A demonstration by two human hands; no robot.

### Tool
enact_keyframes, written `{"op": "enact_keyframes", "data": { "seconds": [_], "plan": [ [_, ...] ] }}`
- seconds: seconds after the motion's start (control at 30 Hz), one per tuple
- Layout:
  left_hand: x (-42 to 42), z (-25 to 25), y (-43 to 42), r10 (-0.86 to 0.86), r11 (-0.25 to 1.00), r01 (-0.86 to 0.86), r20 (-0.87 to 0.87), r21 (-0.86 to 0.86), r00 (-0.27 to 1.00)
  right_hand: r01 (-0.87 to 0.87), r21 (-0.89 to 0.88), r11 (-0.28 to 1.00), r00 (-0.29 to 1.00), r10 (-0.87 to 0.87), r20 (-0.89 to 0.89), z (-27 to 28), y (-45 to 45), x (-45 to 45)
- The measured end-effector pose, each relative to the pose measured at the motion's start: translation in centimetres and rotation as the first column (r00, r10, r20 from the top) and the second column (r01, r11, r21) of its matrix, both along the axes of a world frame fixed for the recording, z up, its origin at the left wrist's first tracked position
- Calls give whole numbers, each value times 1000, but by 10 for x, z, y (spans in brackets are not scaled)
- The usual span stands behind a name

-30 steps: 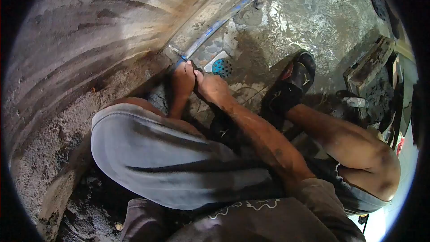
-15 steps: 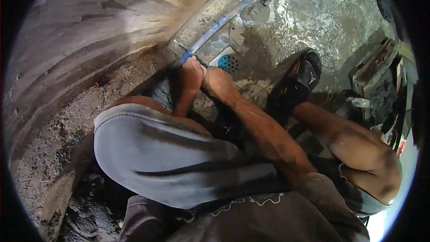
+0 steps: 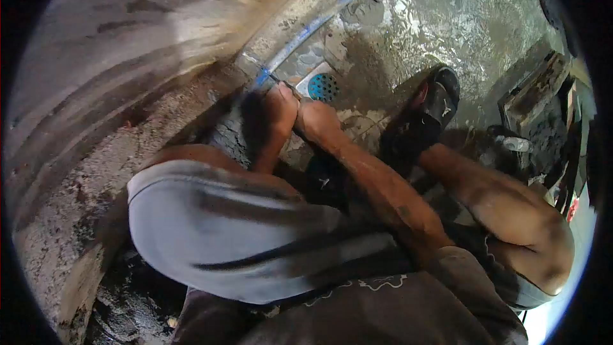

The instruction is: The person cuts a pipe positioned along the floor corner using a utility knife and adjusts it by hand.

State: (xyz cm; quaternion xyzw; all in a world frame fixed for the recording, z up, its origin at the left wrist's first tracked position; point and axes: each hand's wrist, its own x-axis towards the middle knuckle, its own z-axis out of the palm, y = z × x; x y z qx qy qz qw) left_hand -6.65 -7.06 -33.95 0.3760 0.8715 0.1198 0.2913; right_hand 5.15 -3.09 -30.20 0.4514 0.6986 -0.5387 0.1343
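Two bare hands meet low at the foot of a curved, streaked wall (image 3: 191, 9). The left hand (image 3: 282, 107) is closed around a slim dark tool (image 3: 274, 78), mostly hidden, its end showing just past the fingers. The right hand (image 3: 319, 120) is curled against the left; I cannot tell whether it grips too. The tool looks light and stiff, perhaps slippery from the wet, so best held firmly by its thicker, hidden part, if it has one. Its end lies beside a pale strip with blue marks (image 3: 299, 41), which looks firm but smooth. Just beside the hands is a round blue drain cover (image 3: 322, 87); farther out, a dark shoe (image 3: 442, 99) rests on the wet, shiny floor (image 3: 408, 32)
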Motion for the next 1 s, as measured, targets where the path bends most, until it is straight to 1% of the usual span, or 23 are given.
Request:
{"op": "enact_keyframes", "data": {
  "seconds": [0.07,0.17,0.27,0.37,0.4,0.43,0.47,0.5,0.53,0.57,0.6,0.63,0.67,0.73,0.77,0.8,0.87,0.9,0.93,0.97,1.0],
  "plan": [
    [3,7,-4,61,997,-65,-74,-47,995,-41,-38,998,997,43,68,-3,-4,-4],
    [-2,28,2,-82,989,93,-97,118,992,20,23,1000,999,-20,26,3,-9,-6],
    [-3,32,7,-56,996,64,-120,62,991,115,-42,993,992,-112,59,6,-2,-12],
    [-19,15,13,72,975,-49,-102,217,992,14,49,999,999,-15,28,-14,3,-33],
    [-26,2,8,5,953,49,-177,300,984,24,25,999,999,-25,30,-12,-1,-34],
    [-29,-1,-10,-3,966,39,-139,256,990,33,-6,999,999,-33,32,-4,-7,-34],
    [-25,15,3,-6,968,32,-102,250,995,43,3,999,999,-43,33,-5,2,-33],
    [-18,34,14,-15,970,28,-59,240,998,111,-38,993,994,-111,11,0,5,-24],
    [-7,59,17,-109,981,89,-108,-175,988,179,-95,979,984,-180,-4,12,-3,-11],
    [-1,45,1,-79,996,82,-134,17,988,236,-131,963,970,-242,-28,19,-1,-5],
    [1,0,-11,-36,968,76,-165,240,986,138,-9,990,989,-138,-57,14,11,-5],
    [3,-28,-15,-6,899,82,-176,430,984,51,93,994,997,-45,-57,4,8,-1],
    [5,-4,-6,-41,960,56,-58,274,997,-37,154,987,999,42,-28,-1,-6,9],
    [10,28,-1,27,988,-16,-74,151,997,29,81,996,1000,-29,0,-14,-19,-1],
    [10,29,6,51,993,-41,-89,107,995,48,65,997,999,-49,1,-22,-14,-5],
    [4,21,4,74,991,-57,-146,118,987,68,50,996,998,-68,3,-26,-7,-10],
    [4,19,-8,-3,999,-2,-125,-44,992,53,-11,999,999,-53,-14,-19,-16,-12],
    [-1,17,-9,-36,994,23,-123,-106,992,62,-10,998,997,-62,-37,-14,-21,-12],
    [1,-15,-28,-54,994,64,-117,84,992,72,14,997,996,-71,-60,-11,-22,-4],
    [2,-9,-19,-31,985,41,-60,167,998,77,42,996,994,-74,-80,-6,-22,3],
    [5,-3,-9,-12,968,12,-1,251,1000,50,73,996,997,-46,-57,17,-11,3]
  ]
}}
